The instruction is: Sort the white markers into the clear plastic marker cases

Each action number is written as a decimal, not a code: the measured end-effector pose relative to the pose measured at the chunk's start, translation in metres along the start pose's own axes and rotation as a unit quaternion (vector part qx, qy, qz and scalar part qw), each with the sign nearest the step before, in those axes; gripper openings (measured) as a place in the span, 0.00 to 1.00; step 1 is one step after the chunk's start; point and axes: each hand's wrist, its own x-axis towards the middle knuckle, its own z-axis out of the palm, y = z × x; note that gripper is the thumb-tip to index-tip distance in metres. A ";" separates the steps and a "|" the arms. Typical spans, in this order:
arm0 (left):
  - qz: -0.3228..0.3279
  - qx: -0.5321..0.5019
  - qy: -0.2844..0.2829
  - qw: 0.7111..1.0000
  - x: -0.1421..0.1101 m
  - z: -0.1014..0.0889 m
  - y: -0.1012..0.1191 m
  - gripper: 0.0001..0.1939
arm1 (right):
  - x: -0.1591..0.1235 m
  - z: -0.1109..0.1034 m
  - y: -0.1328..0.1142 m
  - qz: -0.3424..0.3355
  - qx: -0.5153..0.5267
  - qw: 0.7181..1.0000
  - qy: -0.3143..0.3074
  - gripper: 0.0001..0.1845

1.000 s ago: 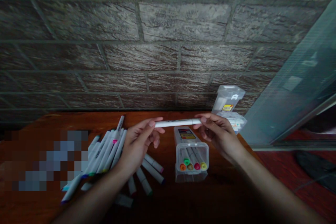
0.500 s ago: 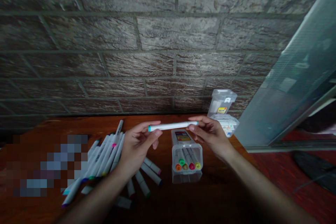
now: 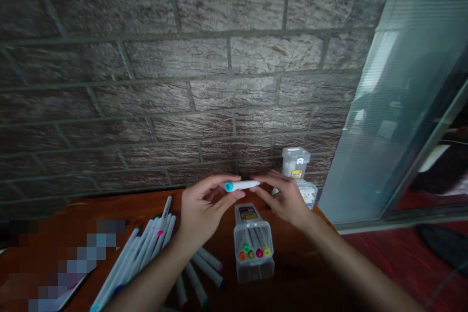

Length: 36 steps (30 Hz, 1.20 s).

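Note:
Above the table, a white marker with a bright blue end lies across between my two hands. My left hand has its thumb below and fingers above the marker near the blue end. At the other end, my right hand pinches it between thumb and fingers. Below them stands an open clear plastic case with several markers inside, their orange, green, red and yellow ends facing me. To the left lies a pile of loose white markers, partly hidden by my left forearm.
Behind the right hand, near the wall, are another tall clear case and a clear container beside it. A stone-block wall rises behind the wooden table. A glass panel stands at right.
The view has tilted up and shifted right. Both hands have come closer together, and the marker has turned so its blue end points more toward me.

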 end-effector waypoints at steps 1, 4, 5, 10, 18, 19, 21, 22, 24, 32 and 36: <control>0.020 0.019 0.002 1.000 0.004 0.001 0.003 0.10 | 0.008 -0.002 -0.002 -0.003 -0.004 1.000 -0.013 0.10; 0.075 0.062 0.018 0.995 0.014 0.002 0.005 0.09 | 0.033 -0.006 -0.006 -0.015 -0.009 0.999 -0.033 0.11; 0.091 0.068 0.025 0.993 0.016 0.002 0.004 0.09 | 0.041 -0.005 -0.006 -0.024 -0.007 0.999 -0.031 0.11; 0.144 0.099 0.033 0.984 0.021 -0.002 -0.005 0.09 | 0.063 0.006 -0.002 -0.076 0.011 0.997 -0.017 0.12; 0.166 0.129 0.014 0.978 0.022 -0.013 -0.015 0.14 | 0.061 0.014 0.008 -0.061 -0.004 0.997 -0.043 0.10; 0.162 0.127 0.010 0.979 0.022 -0.012 -0.016 0.13 | 0.062 0.015 0.009 -0.064 -0.002 0.997 -0.042 0.10; 0.160 0.121 -0.001 0.980 0.022 -0.010 -0.017 0.12 | 0.062 0.015 0.011 -0.075 0.003 0.996 -0.038 0.10; 0.161 0.117 -0.007 0.980 0.022 -0.009 -0.017 0.12 | 0.062 0.015 0.011 -0.080 0.004 0.996 -0.036 0.10; 0.161 0.111 -0.016 0.980 0.021 -0.007 -0.018 0.11 | 0.062 0.015 0.010 -0.088 0.005 0.996 -0.033 0.10; 0.176 0.127 -0.019 0.976 0.018 -0.008 -0.015 0.15 | 0.058 0.015 0.004 -0.114 -0.002 0.992 -0.059 0.09; 0.179 0.129 -0.021 0.975 0.019 -0.008 -0.013 0.15 | 0.059 0.014 0.003 -0.115 -0.008 0.991 -0.061 0.09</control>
